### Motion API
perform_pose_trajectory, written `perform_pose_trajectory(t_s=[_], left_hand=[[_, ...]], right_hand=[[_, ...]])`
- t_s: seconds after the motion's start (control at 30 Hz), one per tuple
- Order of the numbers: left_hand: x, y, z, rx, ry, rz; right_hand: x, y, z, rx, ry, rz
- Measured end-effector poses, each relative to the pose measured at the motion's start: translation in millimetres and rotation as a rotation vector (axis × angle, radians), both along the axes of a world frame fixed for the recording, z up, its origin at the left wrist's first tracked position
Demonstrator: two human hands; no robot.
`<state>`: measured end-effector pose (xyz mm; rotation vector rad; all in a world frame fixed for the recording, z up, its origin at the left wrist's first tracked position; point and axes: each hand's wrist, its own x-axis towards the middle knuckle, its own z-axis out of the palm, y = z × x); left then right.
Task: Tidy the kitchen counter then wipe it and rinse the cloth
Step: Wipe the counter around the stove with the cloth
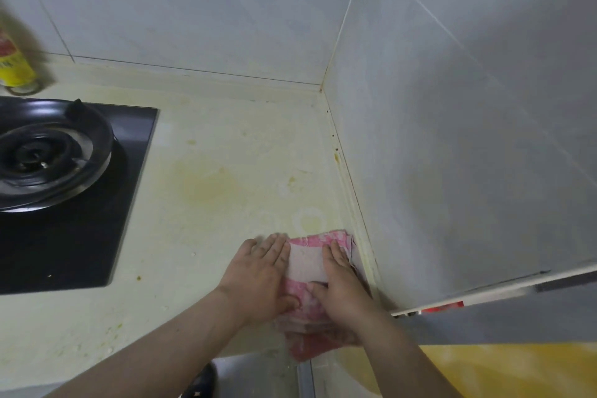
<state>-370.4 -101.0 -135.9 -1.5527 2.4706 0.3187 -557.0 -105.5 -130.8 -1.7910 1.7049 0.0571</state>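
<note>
The cream table (226, 145) met the tiled wall (452, 139), with a black stove (64, 191) at its left and yellow stains (206, 187) mid-surface. The pink cloth (307, 263) lay at the table's front edge beside the wall, its tail hanging over. The left hand (258, 275) and right hand (344, 291) pressed it with flat, released fingers (274, 245). Ungripped, it could slide off or merely smear the grease.
</note>
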Motion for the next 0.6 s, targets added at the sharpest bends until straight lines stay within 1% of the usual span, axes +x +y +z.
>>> perform_pose_trajectory(t_s=[0.37,0.47,0.53,0.6], left_hand=[[15.7,-65.6,0.4,-0.044,-0.018,0.013],[15.0,-69.4,1.7,-0.082,0.046,0.002],[13.4,-66.5,0.2,-0.053,0.11,-0.015],[12.3,-64.4,-0.1,-0.014,0.105,-0.025]], right_hand=[[18.8,-68.7,-0.1,-0.01,0.022,-0.006],[21.3,-78.2,-0.7,-0.019,0.016,-0.009],[20.6,-79.6,-2.8,-0.024,0.007,-0.006],[18.6,-81.3,-3.6,-0.01,-0.011,-0.003]])
